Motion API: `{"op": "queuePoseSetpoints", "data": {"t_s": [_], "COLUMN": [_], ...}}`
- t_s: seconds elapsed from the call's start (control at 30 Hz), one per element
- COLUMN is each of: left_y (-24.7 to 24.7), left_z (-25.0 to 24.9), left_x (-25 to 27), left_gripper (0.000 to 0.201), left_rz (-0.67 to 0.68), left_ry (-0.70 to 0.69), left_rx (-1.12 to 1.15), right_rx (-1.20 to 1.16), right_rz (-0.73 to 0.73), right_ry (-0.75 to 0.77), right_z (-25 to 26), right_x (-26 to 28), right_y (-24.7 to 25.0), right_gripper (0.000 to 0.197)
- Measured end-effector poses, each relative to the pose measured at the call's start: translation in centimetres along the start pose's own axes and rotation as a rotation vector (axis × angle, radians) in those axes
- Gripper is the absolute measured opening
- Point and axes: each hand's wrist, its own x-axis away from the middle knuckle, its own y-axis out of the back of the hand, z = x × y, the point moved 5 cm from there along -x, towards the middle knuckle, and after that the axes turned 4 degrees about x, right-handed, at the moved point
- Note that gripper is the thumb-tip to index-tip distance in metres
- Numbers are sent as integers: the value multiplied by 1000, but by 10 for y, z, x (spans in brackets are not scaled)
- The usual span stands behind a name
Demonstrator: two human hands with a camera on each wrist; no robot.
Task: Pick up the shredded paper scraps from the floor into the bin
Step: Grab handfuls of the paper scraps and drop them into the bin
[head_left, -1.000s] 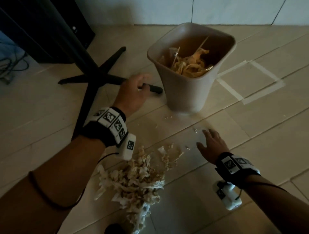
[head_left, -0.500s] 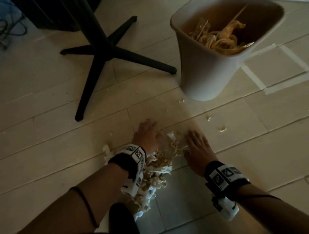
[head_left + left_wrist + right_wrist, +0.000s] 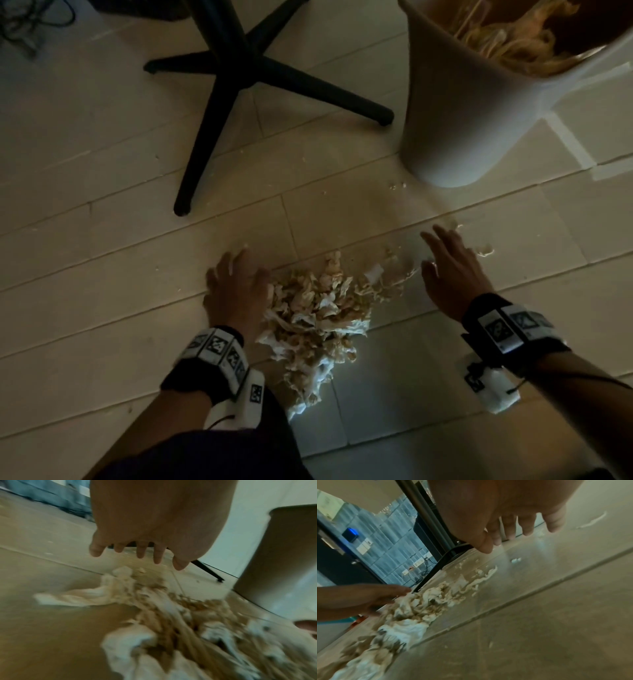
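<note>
A heap of shredded paper scraps [image 3: 318,315] lies on the pale floor between my two hands. My left hand [image 3: 236,291] rests flat against the heap's left edge, fingers spread, gripping nothing. My right hand [image 3: 448,270] hovers open to the right of the heap, a little apart from it, fingers spread. The beige bin [image 3: 479,102] stands at the upper right, partly filled with shredded paper [image 3: 513,34]. In the left wrist view my fingers [image 3: 157,555] hang over the scraps [image 3: 171,615]. In the right wrist view the heap [image 3: 412,608] lies below my spread fingers [image 3: 527,526].
A black star-shaped chair base [image 3: 239,78] stands on the floor at the upper left, one leg ending close to the bin. Small stray scraps [image 3: 483,248] lie past my right hand and near the bin's foot [image 3: 397,185]. White tape lines [image 3: 568,140] mark the floor at right.
My right hand has moved off the heap to the right and now hovers open. My left hand stays at the heap's left side. The view has shifted closer and lower.
</note>
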Motion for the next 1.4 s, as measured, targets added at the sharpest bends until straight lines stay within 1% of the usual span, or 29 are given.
{"op": "queuePoseSetpoints", "data": {"t_s": [0.03,0.07,0.1,0.13,0.23,0.3,0.33,0.4,0.5,0.6,0.7,0.77,0.87,0.93,1.0,1.07,1.13,1.2,1.23,1.27,1.33,1.4], "left_y": [1,0,-2,-5,-16,-20,-22,-27,-37,-45,-57,-65,-72,-76,-78,-74,-64,-51,-43,-35,-19,-5], "left_z": [17,28,32,30,5,-20,-33,-58,-91,-120,-142,-152,-162,-161,-159,-156,-156,-161,-165,-171,-183,-196], "left_x": [1,4,8,12,25,32,34,36,39,40,42,47,56,56,53,47,41,36,35,35,37,42], "left_gripper": [57,66,74,80,92,96,95,96,99,98,97,91,70,58,51,38,23,16,14,11,10,14], "left_rz": [39,78,107,125,147,211,244,300,378,417,429,395,314,306,325,353,360,309,267,219,120,21], "left_ry": [121,201,240,248,204,176,143,55,-76,-237,-394,-506,-633,-657,-676,-656,-575,-522,-516,-516,-525,-554], "left_rx": [38,74,99,117,143,128,110,58,-31,-135,-249,-295,-298,-276,-222,-93,76,218,277,330,434,536], "right_rx": [27,53,79,105,164,186,180,112,-119,-290,-418,-516,-675,-810,-927,-1024,-1119,-1178,-1202,-1229,-1303,-1412], "right_rz": [23,47,71,87,89,94,108,168,262,312,339,358,369,347,303,238,189,170,191,237,362,470], "right_ry": [-10,-15,-13,-3,32,31,34,27,-56,-120,-163,-169,-205,-270,-353,-405,-459,-508,-532,-555,-597,-600], "right_z": [-2,-3,-1,3,23,38,43,49,53,57,57,58,56,51,45,39,36,35,36,39,48,59], "right_x": [-1,-2,0,3,18,26,29,31,27,20,14,13,15,17,21,24,29,33,35,39,47,54], "right_y": [-1,-4,-9,-13,-21,-23,-25,-29,-29,-28,-26,-25,-26,-28,-27,-24,-20,-17,-16,-17,-16,-13], "right_gripper": [56,55,55,53,52,43,40,39,43,47,48,47,52,42,34,33,31,22,18,20,35,52]}}
